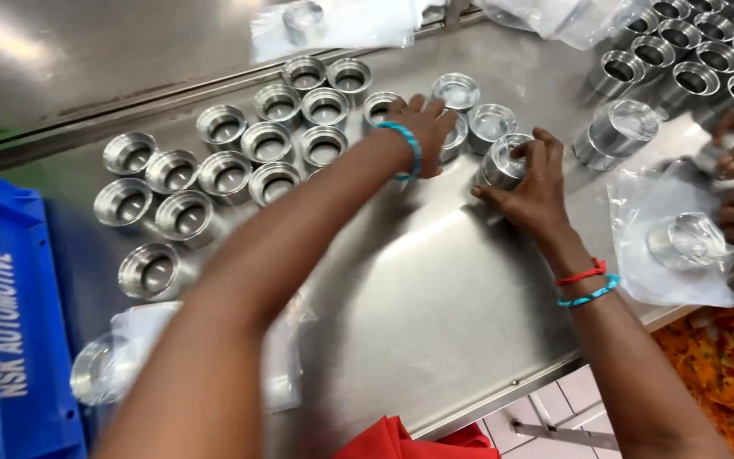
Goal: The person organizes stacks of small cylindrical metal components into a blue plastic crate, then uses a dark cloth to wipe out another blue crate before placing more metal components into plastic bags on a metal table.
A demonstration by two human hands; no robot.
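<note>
Before you, a brushed steel table (pixel 435 289) catching bright overhead glare, a blue plastic crate (pixel 2 323) at your near left, what looks like pale tiled floor (pixel 571 399) near right.

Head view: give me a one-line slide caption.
Left hand and right hand each rest on metal cups on a steel table.

Metal cups (pixel 239 157) clustered left on table (pixel 418 289); crate (pixel 10 340) at left edge.
</note>
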